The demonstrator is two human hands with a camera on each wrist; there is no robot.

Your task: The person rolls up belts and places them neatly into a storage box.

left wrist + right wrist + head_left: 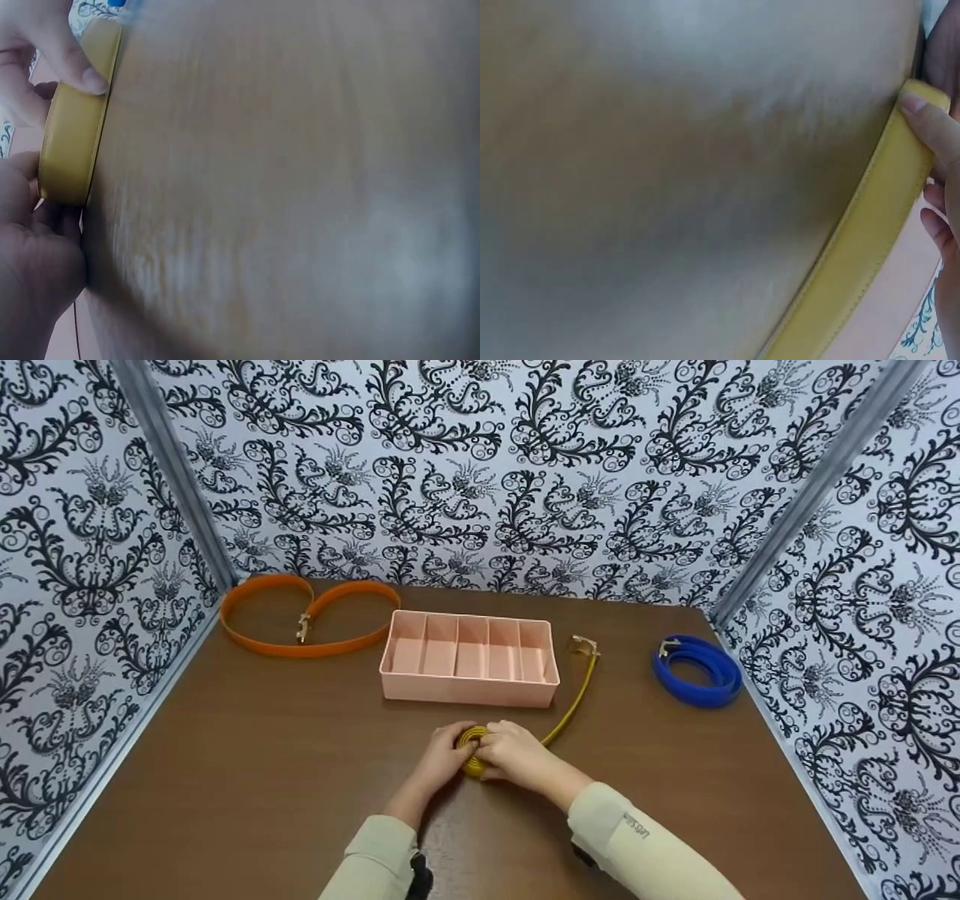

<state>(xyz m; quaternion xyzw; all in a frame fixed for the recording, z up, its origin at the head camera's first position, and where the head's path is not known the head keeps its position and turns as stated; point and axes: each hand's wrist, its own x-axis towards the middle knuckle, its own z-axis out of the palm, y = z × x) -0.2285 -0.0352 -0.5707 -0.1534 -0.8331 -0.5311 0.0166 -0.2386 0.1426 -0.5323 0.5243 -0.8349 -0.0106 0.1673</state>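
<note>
A yellow belt, wound in a coil, is held between the fingers of 2 hands, low over the brown table. The coil's left side is gripped by the left hand, whose fingers are curled against the outer turn. The right side is pinched by the right hand; in the right wrist view its thumb is pressed on the strap. The tail is led out past the right fingers to a metal buckle, ahead and to their right. A pink tray with 5 compartments is placed directly ahead of the fingers. Well apart from them, a coiled blue belt is noted ahead to the right, and an orange belt, laid in 2 loops, ahead to the left.
</note>
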